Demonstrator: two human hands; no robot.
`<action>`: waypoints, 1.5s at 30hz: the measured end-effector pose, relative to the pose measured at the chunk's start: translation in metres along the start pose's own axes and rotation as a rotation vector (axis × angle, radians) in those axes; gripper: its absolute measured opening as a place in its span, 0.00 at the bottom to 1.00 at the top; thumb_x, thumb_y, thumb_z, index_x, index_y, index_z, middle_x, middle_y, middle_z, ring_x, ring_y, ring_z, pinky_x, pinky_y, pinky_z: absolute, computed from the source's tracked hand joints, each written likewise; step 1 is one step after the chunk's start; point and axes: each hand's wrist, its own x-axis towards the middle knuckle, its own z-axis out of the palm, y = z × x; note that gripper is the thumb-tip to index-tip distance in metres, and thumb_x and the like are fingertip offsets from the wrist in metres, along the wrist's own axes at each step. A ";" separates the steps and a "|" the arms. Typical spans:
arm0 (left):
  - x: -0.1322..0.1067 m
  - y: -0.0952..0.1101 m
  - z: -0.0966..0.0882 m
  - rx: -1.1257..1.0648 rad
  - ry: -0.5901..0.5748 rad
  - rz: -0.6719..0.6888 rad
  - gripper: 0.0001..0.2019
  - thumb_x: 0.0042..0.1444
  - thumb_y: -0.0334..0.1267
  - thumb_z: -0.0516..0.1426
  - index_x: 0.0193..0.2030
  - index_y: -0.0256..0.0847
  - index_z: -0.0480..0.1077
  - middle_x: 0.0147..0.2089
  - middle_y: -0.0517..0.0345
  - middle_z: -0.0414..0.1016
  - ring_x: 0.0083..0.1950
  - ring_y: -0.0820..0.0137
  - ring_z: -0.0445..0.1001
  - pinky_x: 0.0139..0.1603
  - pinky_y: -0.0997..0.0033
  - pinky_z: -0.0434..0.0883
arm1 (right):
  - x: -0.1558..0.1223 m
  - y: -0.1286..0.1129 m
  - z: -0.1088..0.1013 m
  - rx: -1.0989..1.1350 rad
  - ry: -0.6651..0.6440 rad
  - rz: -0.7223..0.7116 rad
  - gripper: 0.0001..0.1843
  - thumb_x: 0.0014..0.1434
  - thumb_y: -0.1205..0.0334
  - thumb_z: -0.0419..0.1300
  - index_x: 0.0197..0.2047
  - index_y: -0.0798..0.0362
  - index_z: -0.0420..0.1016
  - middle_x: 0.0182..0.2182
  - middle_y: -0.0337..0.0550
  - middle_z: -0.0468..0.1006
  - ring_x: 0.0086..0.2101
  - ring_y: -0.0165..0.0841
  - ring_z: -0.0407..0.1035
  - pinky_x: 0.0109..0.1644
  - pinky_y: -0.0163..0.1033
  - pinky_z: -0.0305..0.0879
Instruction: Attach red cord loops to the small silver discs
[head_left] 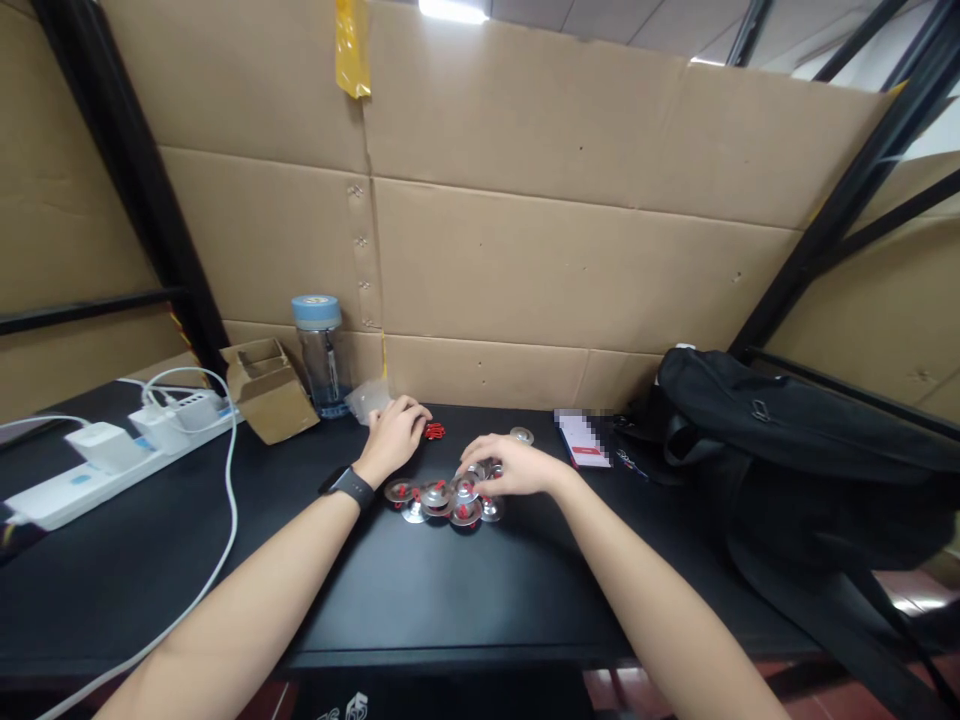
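Small silvery finger cymbals (436,496) with red loops lie in an overlapping heap on the black table. My right hand (514,465) reaches over the heap from the right, thumb and bent fingers around the edge of one finger cymbal (466,488); its fingers partly hide the cymbals beneath. Farther back, my left hand (394,430), with a black watch on the wrist, rests low with curved fingers, thumb and index apart. Right beside those fingertips sits a small bunch of red loops (434,431). A single finger cymbal (522,436) lies separately behind my right hand.
A blue-lidded bottle (324,355), an opened cardboard box (271,392) and crumpled clear plastic (369,400) stand at back left. A white power strip (112,470) with cables is at left. A phone (583,438) and black backpack (795,450) lie right. Cardboard panels (525,260) form the back.
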 end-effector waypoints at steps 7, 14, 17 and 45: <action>-0.002 0.015 -0.008 -0.041 0.029 0.018 0.11 0.65 0.36 0.51 0.44 0.46 0.75 0.50 0.52 0.74 0.54 0.59 0.69 0.52 0.56 0.56 | 0.007 -0.008 0.019 -0.231 0.016 0.040 0.11 0.56 0.65 0.69 0.44 0.49 0.83 0.44 0.45 0.83 0.47 0.40 0.73 0.55 0.44 0.63; -0.004 0.027 -0.015 -0.070 0.003 0.055 0.10 0.63 0.34 0.52 0.41 0.46 0.76 0.47 0.54 0.77 0.52 0.58 0.70 0.53 0.55 0.57 | 0.007 -0.011 0.015 -0.244 0.103 0.099 0.06 0.61 0.70 0.62 0.36 0.52 0.81 0.34 0.44 0.81 0.36 0.35 0.73 0.43 0.37 0.65; -0.004 0.028 -0.016 -0.127 -0.073 0.081 0.09 0.61 0.35 0.54 0.38 0.46 0.77 0.44 0.55 0.79 0.50 0.58 0.71 0.53 0.55 0.60 | 0.007 -0.013 0.011 -0.204 0.282 0.174 0.06 0.62 0.69 0.60 0.36 0.52 0.78 0.34 0.42 0.79 0.34 0.32 0.71 0.40 0.36 0.63; -0.007 0.046 -0.020 -0.415 0.019 0.106 0.07 0.60 0.40 0.58 0.36 0.43 0.76 0.39 0.56 0.80 0.42 0.65 0.76 0.48 0.65 0.69 | 0.018 -0.013 0.022 0.382 0.705 0.344 0.15 0.50 0.57 0.68 0.39 0.51 0.72 0.39 0.44 0.82 0.32 0.32 0.77 0.35 0.35 0.72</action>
